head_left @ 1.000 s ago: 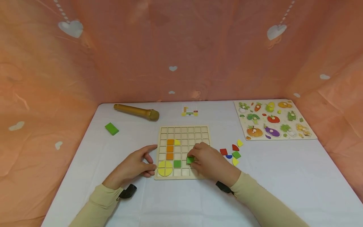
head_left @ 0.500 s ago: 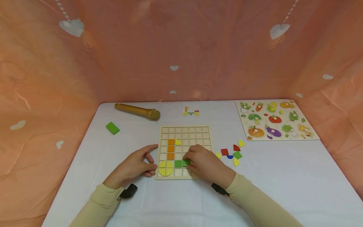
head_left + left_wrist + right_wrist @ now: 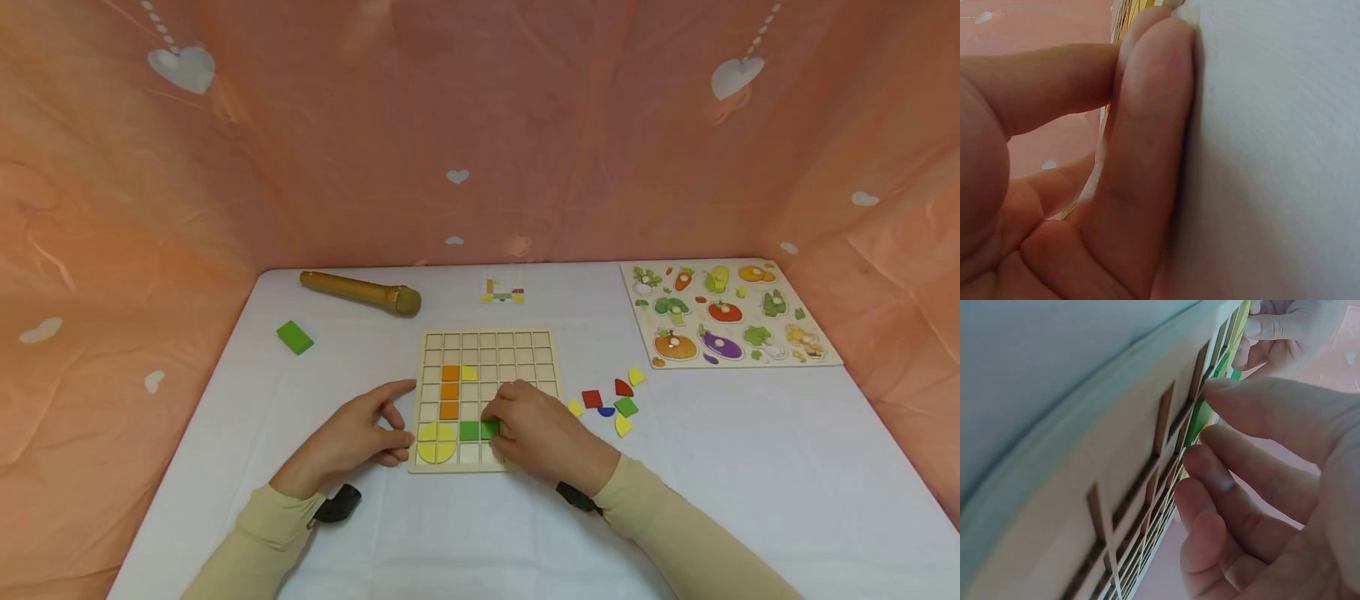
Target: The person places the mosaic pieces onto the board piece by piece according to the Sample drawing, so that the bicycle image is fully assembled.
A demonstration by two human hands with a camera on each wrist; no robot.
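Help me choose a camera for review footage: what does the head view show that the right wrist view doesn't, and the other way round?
Only the head view: a gold-coloured microphone, a pale puzzle board with colourful vegetable pictures, a small printed card with a coloured pattern, a loose green rectangular block and a loose red square tile.

Only the right wrist view: the palm side of the right hand, close up.

Both: the right hand itself, the left hand, the pale wooden grid board, and the flat green square tile in the right hand.
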